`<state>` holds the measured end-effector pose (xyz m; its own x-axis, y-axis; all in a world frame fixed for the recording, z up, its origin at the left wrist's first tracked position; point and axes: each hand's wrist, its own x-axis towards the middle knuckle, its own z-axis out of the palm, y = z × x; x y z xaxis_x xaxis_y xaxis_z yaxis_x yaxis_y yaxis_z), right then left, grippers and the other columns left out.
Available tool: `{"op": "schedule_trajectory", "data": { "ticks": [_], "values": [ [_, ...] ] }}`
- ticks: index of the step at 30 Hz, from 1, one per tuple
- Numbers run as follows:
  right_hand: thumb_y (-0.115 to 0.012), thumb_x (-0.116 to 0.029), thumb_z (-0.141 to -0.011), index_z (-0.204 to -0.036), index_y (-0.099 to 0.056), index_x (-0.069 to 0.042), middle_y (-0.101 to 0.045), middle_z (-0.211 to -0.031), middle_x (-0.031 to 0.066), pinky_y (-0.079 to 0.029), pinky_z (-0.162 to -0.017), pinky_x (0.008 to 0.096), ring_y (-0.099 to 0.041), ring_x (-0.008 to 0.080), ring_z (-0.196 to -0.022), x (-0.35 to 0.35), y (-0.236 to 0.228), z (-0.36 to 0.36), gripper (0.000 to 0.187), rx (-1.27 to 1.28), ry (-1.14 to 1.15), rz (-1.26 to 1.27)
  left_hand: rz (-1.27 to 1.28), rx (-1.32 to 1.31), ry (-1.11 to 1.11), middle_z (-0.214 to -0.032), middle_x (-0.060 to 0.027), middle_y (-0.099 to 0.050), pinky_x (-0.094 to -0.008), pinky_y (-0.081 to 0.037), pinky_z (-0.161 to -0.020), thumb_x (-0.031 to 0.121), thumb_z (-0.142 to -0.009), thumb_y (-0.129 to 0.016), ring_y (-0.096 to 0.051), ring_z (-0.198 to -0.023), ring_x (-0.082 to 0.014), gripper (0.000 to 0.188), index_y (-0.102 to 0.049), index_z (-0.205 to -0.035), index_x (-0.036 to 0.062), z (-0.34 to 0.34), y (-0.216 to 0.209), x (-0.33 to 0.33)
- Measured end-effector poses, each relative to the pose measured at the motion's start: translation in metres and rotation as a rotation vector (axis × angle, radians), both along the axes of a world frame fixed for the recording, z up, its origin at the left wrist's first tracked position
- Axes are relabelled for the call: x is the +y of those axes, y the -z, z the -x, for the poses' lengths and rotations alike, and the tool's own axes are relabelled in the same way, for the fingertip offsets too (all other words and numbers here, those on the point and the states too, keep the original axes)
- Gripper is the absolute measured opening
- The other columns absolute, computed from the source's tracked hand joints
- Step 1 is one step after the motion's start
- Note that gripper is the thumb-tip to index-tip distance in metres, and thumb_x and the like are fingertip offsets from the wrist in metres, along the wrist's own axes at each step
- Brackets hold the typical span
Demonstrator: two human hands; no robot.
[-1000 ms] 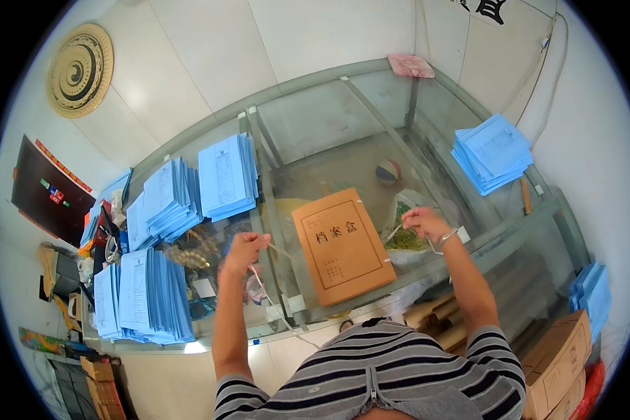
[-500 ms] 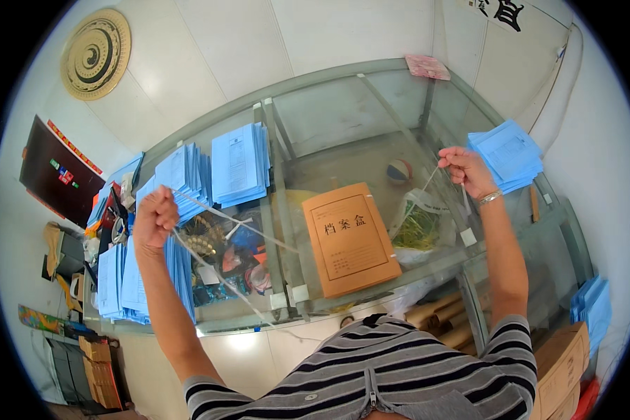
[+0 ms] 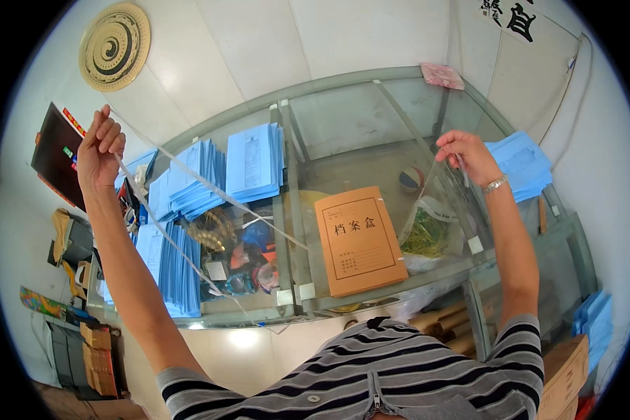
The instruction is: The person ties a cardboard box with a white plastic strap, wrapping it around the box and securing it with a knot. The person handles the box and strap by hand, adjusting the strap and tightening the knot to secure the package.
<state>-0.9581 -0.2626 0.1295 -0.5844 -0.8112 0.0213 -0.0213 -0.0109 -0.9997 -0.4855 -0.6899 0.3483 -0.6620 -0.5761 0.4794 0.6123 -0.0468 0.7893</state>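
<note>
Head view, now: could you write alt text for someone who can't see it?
A person's raised left hand and right hand each grip white string, on either side of a flat brown box lying on a glass counter. Stacks of blue folders lie left and right of the box.

This is looking like a small office or shop room: stacks of blue papers (image 3: 255,162) and a brown file box (image 3: 360,245) are lying on a glass display-case surface (image 3: 343,122), while calligraphy (image 3: 521,22) and a round gold ornament (image 3: 114,47) are hanging on pale walls (image 3: 360,35).
</note>
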Motion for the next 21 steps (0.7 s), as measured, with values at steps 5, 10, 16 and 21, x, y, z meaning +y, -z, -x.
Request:
{"op": "schedule_trajectory", "data": {
  "ticks": [5,10,16,21],
  "values": [
    [-0.058,-0.005,-0.086,-0.091,-0.065,-0.006,-0.071,-0.078,0.0074,-0.04,-0.05,0.0187,-0.054,0.0039,-0.056,-0.001,-0.025,-0.001,0.009,0.126,-0.007,-0.063,0.198,-0.153,-0.3,-0.067,0.0051,-0.036,-0.0194,-0.029,-0.046,0.016,-0.1,-0.053,-0.032,-0.053,-0.0034,0.03,-0.055,-0.12,-0.0068,0.021,-0.03,0.021],
    [-0.056,-0.003,-0.085,-0.085,-0.064,-0.008,-0.071,-0.077,0.0067,-0.041,-0.051,0.0198,-0.057,0.0047,-0.057,0.009,-0.023,0.003,0.01,0.182,0.107,0.017,0.099,-0.266,-0.32,-0.065,0.006,-0.038,-0.0195,-0.028,-0.046,0.02,-0.099,-0.055,-0.033,-0.052,-0.0034,0.025,-0.06,-0.109,-0.0031,0.027,-0.004,0.002],
    [-0.051,-0.001,-0.084,-0.081,-0.062,-0.008,-0.071,-0.078,0.0077,-0.045,-0.055,0.0206,-0.059,0.0062,-0.059,0.024,-0.043,0.011,0.014,0.238,0.154,0.076,0.066,-0.543,-0.445,-0.061,0.006,-0.04,-0.0217,-0.028,-0.043,0.024,-0.093,-0.063,-0.036,-0.049,-0.0047,0.021,-0.06,-0.093,0.0036,0.018,0.051,-0.022],
    [-0.049,0.001,-0.084,-0.081,-0.061,-0.006,-0.071,-0.08,0.0097,-0.047,-0.058,0.0223,-0.061,0.0089,-0.062,0.033,-0.063,0.032,0.015,0.31,0.181,0.121,-0.014,-0.603,-0.452,-0.06,0.0058,-0.042,-0.0212,-0.03,-0.043,0.024,-0.093,-0.064,-0.037,-0.048,-0.0044,0.02,-0.061,-0.087,0.0054,0.006,0.09,-0.037]
  ]
}}
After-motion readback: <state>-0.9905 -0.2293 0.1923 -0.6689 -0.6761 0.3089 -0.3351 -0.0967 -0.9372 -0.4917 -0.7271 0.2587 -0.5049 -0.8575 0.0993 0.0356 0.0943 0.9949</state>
